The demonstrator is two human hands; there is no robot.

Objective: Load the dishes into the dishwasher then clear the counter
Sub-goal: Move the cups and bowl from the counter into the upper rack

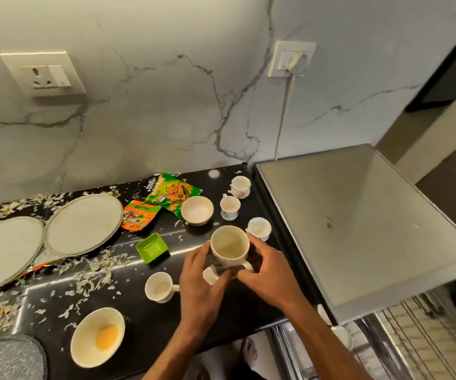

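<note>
Hands meet around a cream mug over the black counter. The left hand curls its fingers against the mug's left wall, and the right hand wraps the right side beside the handle, so both grip it. A small white object shows between the left hand's fingers under the mug; what it is cannot be told.

Just beyond the right hand's fingertips stands a small white cup, with two more floral cups farther off in the same direction. Past the mug, away from both hands, sits an empty white bowl, and beyond it lie green and orange snack wrappers. To the left of the left hand rests a green square dish, and near that wrist a white cup stands with its handle toward the hand. Nearer the person, left of the left forearm, a bowl with an orange smear sits. Well to the left lie two round grey plates amid scattered pale peelings. Right of the right hand stands the grey dishwasher top, with wire racks showing below the right forearm.
</note>
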